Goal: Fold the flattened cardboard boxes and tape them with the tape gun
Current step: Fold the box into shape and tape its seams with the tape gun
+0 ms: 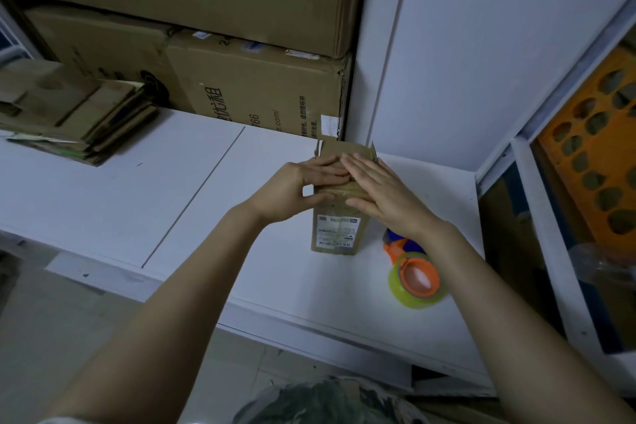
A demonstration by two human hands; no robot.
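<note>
Small box [335,231] upright on desk [172,182], top flaps folded, apparently taped. Left hand [296,189] fingers clamp its top; right hand [382,193] fingers straight, together, pressing flat. Tape gun [413,272] idle beside box. Flattened stack [69,113] remains.

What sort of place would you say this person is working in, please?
Probably a packing or storage room: large shipping cartons stacked at the back, a pile of flattened cardboard boxes on the white table, and a tape gun beside the small box.

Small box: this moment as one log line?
small box upright on table | left hand holds top | right hand presses top | tape gun beside
</note>
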